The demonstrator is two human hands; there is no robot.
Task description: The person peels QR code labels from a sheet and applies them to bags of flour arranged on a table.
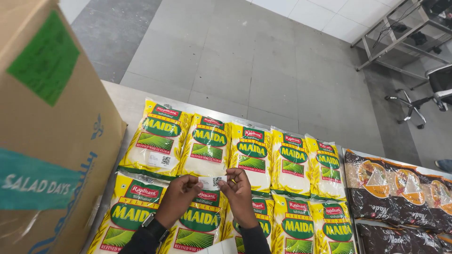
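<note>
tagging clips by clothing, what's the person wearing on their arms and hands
Both arms wear dark, long sleeves reaching the wrists. The left hand has a dark wristwatch with a rectangular face at the cuff. The right hand is bare, no gloves or visible rings on either.

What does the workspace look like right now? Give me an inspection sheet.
Surface: grey metal table, mostly covered by packets.
Job's things: small white sticker label held over two rows of yellow flour packets; one packet in the far row already bears a white label.
Clutter: large cardboard box on the left; dark brown packets on the right.
Grips: left hand and right hand each pinch an end of the sticker label.
Cables: dark cables on the metal frame, top right.
Surroundings: grey tiled floor, office chair; another person's shoe at the right edge.
</note>
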